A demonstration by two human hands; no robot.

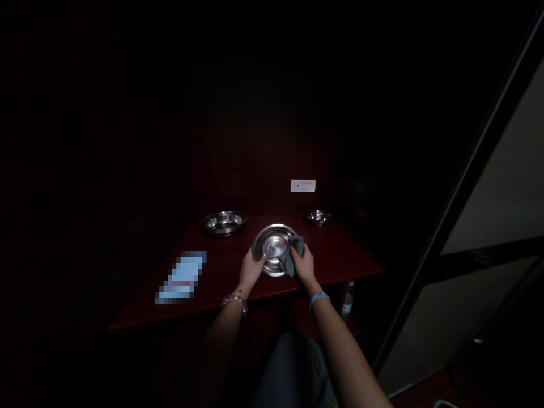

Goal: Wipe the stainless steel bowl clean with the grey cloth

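Note:
A shiny steel bowl [274, 246] is tilted towards me above the front of the dark red table [221, 263]. My left hand [251, 269] grips its left rim, thumb on the inside edge and fingers hidden behind. On the bowl's right side, my right hand [304, 265] is closed on a grey cloth [289, 258], which lies against the inner wall and rim. Whether the bowl's underside touches the table I cannot tell.
At the back left of the table sits a wider steel bowl [224, 223], and at the back right a small steel bowl [318, 217]. A blurred-out flat item [182, 277] lies front left. A white socket plate [303, 186] is on the back panel; a bottle [347, 303] stands below right.

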